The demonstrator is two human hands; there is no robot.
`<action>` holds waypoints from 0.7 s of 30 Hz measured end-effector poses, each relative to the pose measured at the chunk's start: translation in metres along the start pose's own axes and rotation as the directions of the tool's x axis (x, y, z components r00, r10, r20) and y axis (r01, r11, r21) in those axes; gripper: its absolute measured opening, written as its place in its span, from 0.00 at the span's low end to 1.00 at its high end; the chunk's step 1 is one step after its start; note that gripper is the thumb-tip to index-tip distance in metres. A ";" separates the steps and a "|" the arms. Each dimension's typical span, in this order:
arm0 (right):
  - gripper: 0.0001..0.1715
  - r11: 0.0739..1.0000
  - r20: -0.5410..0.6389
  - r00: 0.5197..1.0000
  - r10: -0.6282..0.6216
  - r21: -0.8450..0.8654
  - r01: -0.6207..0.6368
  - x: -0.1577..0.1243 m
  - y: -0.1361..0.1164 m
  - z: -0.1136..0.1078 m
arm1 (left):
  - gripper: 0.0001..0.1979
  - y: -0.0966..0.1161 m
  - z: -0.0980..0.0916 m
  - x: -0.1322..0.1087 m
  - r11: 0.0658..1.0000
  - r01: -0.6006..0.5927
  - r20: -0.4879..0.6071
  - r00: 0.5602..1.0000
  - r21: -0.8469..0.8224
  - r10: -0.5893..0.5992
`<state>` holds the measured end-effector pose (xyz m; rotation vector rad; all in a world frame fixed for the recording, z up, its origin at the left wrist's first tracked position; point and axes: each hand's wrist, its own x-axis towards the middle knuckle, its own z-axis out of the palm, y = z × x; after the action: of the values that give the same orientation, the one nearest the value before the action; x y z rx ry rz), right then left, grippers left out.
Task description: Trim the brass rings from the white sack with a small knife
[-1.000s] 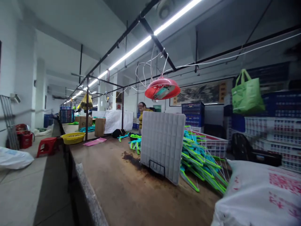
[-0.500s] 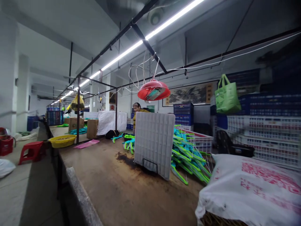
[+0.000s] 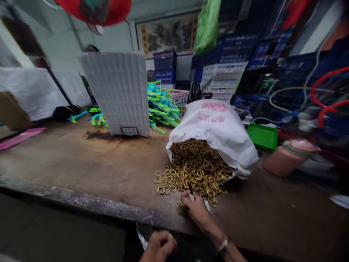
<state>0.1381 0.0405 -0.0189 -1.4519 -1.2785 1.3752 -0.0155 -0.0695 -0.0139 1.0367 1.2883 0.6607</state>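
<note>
Presently, right grip (image 3: 196, 208): I see it pinched on a small dark-tipped object (image 3: 190, 187), blurred, at the near edge of the brass-coloured rings (image 3: 200, 174).
Left grip (image 3: 160, 245): curled, left of the right grip and nearer the camera; I cannot tell whether it holds anything.
Rings: loose heap on the worktop (image 3: 125, 174), just beyond the right grip, reaching into the white sack (image 3: 215, 123).
Sack: lying, open mouth toward the right grip.
Green tray (image 3: 262, 136): beyond and right of the right grip.
</note>
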 end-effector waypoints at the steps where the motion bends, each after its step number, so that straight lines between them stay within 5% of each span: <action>1: 0.07 0.996 0.042 0.998 0.055 0.070 -0.058 -0.003 -0.004 0.000 | 0.13 0.004 0.000 0.004 0.996 -0.082 -0.088 0.992 0.035 0.085; 5: 0.07 0.971 0.125 0.985 0.120 0.192 -0.143 -0.015 -0.014 0.002 | 0.11 0.023 -0.003 0.023 0.908 -0.372 -0.283 0.865 0.194 0.414; 9: 0.08 0.948 0.185 0.967 0.173 0.235 -0.215 -0.021 -0.019 0.002 | 0.14 0.031 -0.002 0.045 0.775 -0.561 -0.181 0.764 0.290 0.620; 15: 0.10 0.912 0.269 0.933 0.239 0.267 -0.311 -0.028 -0.019 0.002 | 0.09 0.028 -0.001 0.056 0.776 -0.561 -0.101 0.788 0.290 0.607; 21: 0.17 0.965 0.194 0.964 0.184 0.151 -0.215 -0.031 -0.006 0.002 | 0.08 0.030 0.002 0.050 0.831 -0.484 -0.150 0.832 0.273 0.534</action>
<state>0.1374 0.0120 -0.0063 -1.3935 -1.1123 1.7392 0.0011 -0.0140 -0.0092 1.5619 1.2987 1.0818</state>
